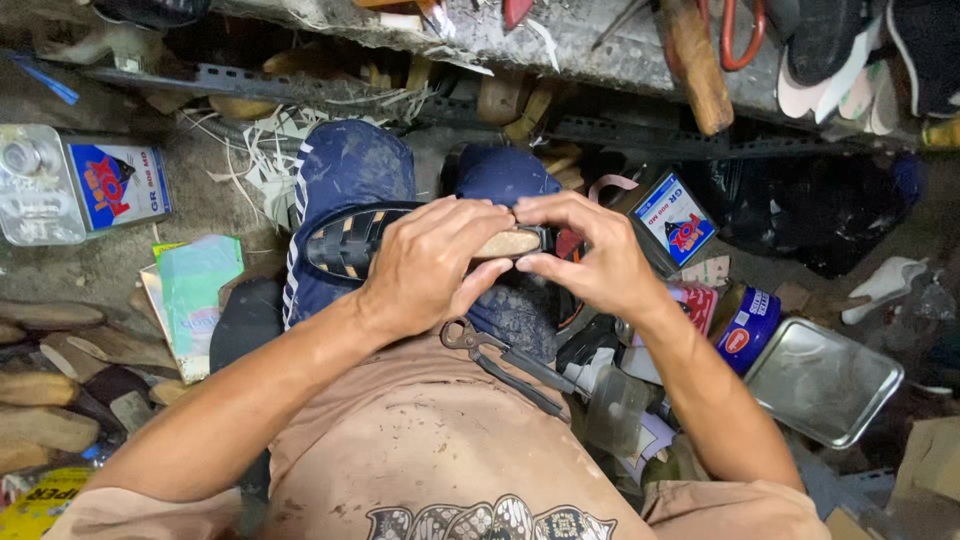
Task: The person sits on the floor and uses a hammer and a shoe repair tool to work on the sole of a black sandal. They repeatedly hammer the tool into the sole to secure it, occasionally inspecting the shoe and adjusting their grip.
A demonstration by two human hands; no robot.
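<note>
Sandal [350, 243], black, with woven strap upper and pale tan insole, lies across the person's blue-trousered knees at scene centre. Left hand [430, 265] clasps its middle from above; right hand [590, 260] pinches the heel end between thumb and fingers. Metal pincers [505, 360] rest on the lap near the body. Rectangular adhesive tin [80, 185] stands far left.
</note>
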